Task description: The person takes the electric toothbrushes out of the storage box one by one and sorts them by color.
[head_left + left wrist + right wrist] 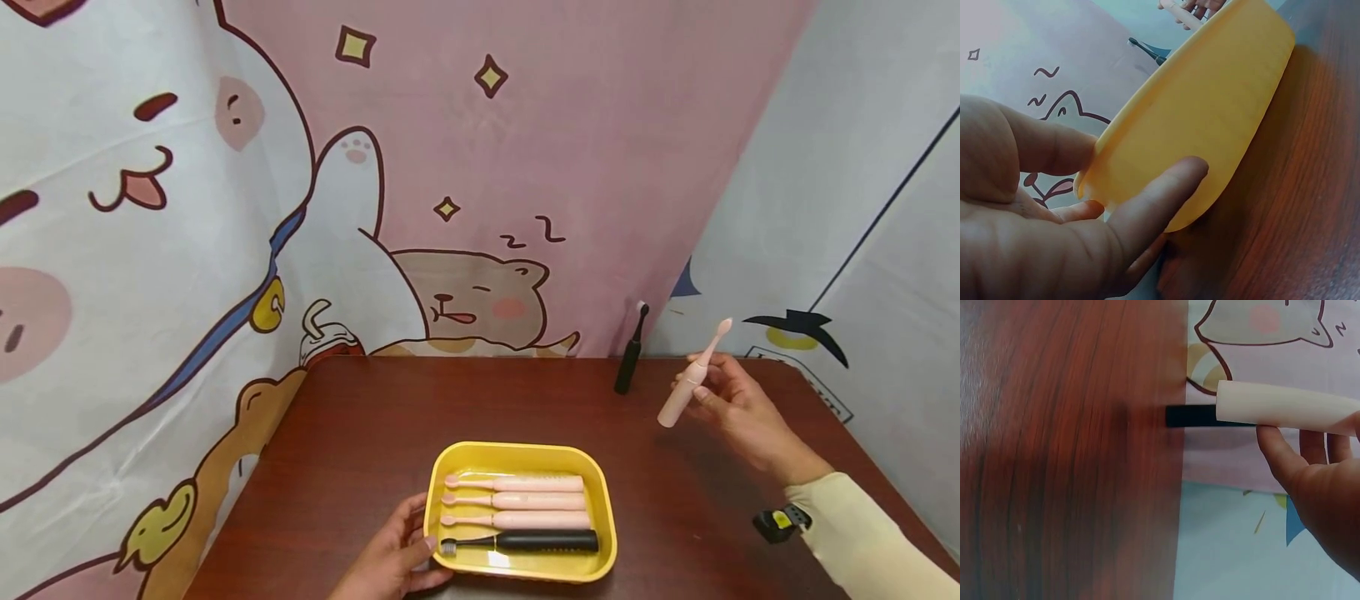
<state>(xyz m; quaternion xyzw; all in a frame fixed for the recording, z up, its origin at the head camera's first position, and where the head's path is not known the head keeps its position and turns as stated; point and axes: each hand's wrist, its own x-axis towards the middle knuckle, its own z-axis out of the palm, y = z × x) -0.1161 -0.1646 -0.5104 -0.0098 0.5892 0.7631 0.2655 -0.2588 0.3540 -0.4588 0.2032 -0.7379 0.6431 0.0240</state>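
My right hand (pixel 742 412) pinches a pink electric toothbrush (pixel 684 392) by its handle, tilted with the brush head up, above the right side of the table. In the right wrist view the handle's base (pixel 1260 403) points left, with the thumb and fingers round it. A yellow tray (pixel 521 448) sits near the table's front edge. My left hand (pixel 397 550) grips its left front corner; the left wrist view has fingertips at the rim and one finger along the outer wall (pixel 1210 119). Inside lie three pink toothbrushes (pixel 540 501) and one black toothbrush (pixel 543 541), side by side, heads left.
Another black toothbrush (pixel 628 362) stands upright at the back of the table, left of my right hand. Behind the dark red wooden table (pixel 360 442) hangs a cartoon-printed cloth (pixel 600 150). A dark device (pixel 780 523) is on the right wrist.
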